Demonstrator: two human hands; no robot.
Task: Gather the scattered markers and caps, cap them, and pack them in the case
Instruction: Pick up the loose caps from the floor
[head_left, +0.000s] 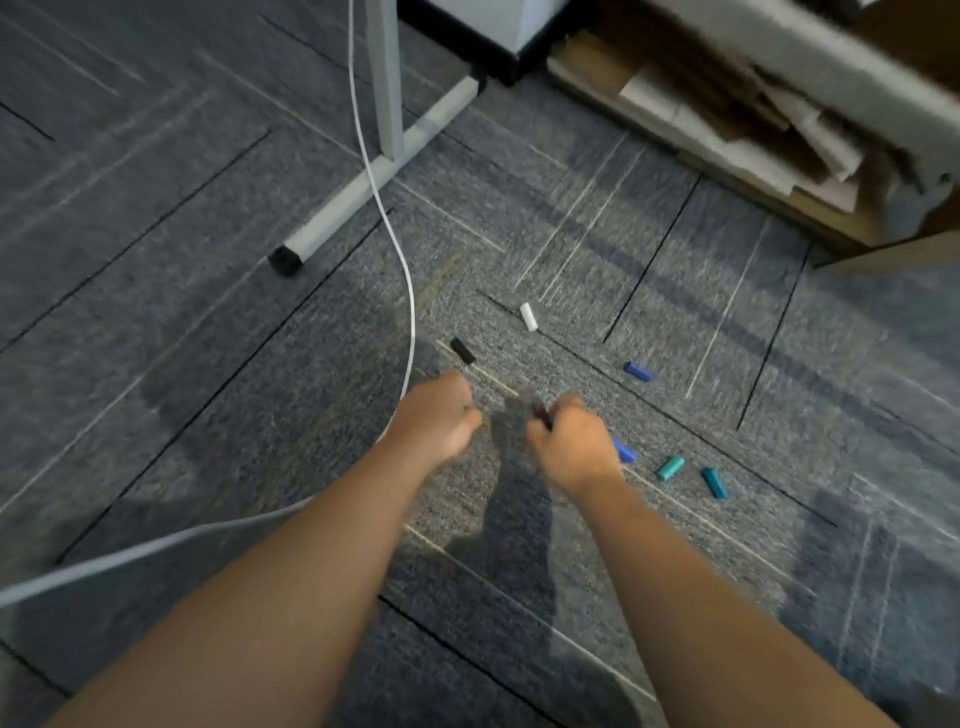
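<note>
Head view | left hand fingers curled, contents unclear | right hand gripping blue marker

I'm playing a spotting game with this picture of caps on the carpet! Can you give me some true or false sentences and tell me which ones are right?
1. A white cap lies on the carpet. True.
2. The black cap lies right of the white cap. False: it lies to its left.
3. A white cable runs across the carpet. True.
4. The teal cap sits in the left hand. False: it lies on the carpet, right of the right hand.
5. A red cap lies on the carpet. False: none shows.
</note>
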